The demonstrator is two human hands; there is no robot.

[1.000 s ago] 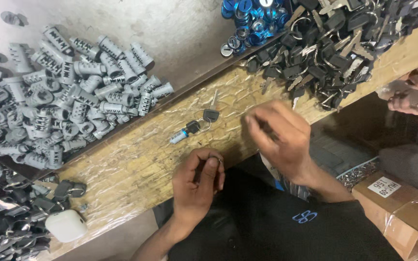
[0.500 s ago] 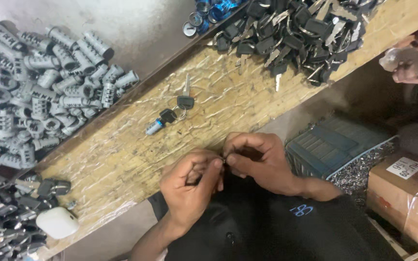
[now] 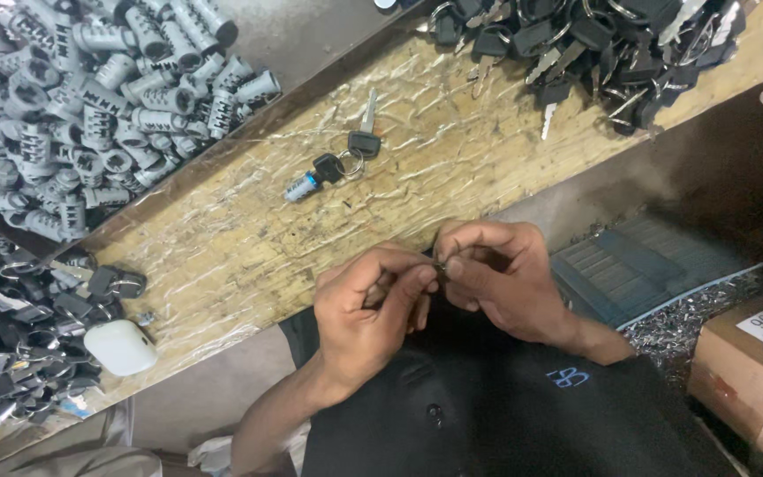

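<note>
Assembly step in hand: left hand [image 3: 373,309] and right hand [image 3: 496,278] pinch a small part [image 3: 441,262] together; keys [image 3: 346,159] lie apart. Next move likely needs fine alignment.

I see both of my bare hands drawn in close to my chest, meeting at the fingertips. My left hand [image 3: 373,309] comes up from the lower left, forearm angled upward, fingers curled with thumb and forefinger pinched together. My right hand [image 3: 496,278] reaches in from the right, wrist bent, its thumb and forefinger pinched against the left's. Something tiny and dark seems to sit between the fingertips, but it is too small to tell. The remaining fingers are loosely folded.
</note>
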